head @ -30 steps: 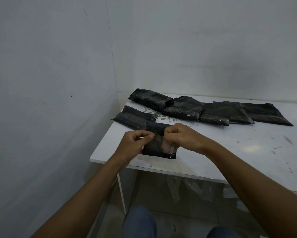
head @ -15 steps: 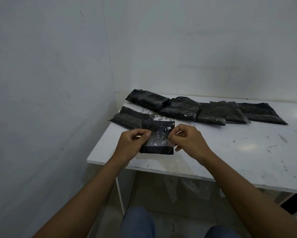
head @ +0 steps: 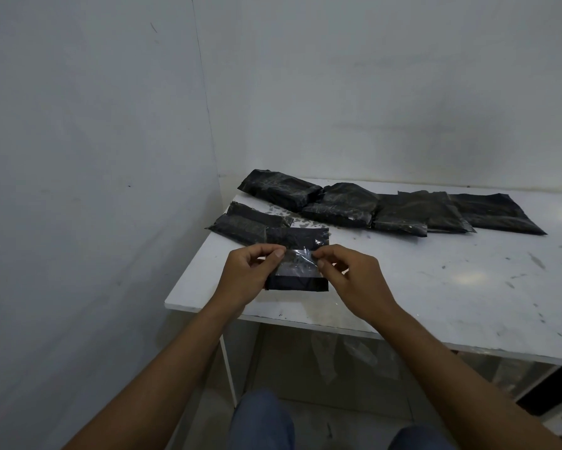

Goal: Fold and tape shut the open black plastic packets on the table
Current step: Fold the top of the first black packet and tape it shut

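head view:
my left hand (head: 252,274): thumb and forefinger pinched on the left end of a clear tape strip (head: 299,263), palm over the left edge of the packet in work (head: 297,258).
my right hand (head: 351,277): thumb and forefinger pinched on the right end of the same strip, other fingers curled in.
tape: clear, crinkled, stretched between both pinches, lying across the middle of the packet; can't tell if it's stuck down yet.
packet in work: black plastic, flat on the table (head: 435,287) near the near-left corner, between my hands. Far half and a thin near band of it show dark on either side of the tape.
left packets (head: 240,222): two black packets, overlapped, at the left edge just beyond the one I'm on; the near one touches or runs under its far-left corner.
far row (head: 386,206): black packets side by side along the far edge, left to right, overlapping each other. Left ones bulky and folded, right end one (head: 493,214) flatter and spread out.
table top: white, scuffed, dark flecks and scrape marks, most on the right half; glare spot at right edge. Thin white leg (head: 228,371) under the near-left corner.
room: table pushed into a corner, plain grey-white walls (head: 94,157) at left and far side, a few small marks on them.
under table: pale floor, some clear plastic scraps (head: 354,355) lying there, blurry.
me: bare forearms, blue trousers (head: 263,420) at the bottom edge.
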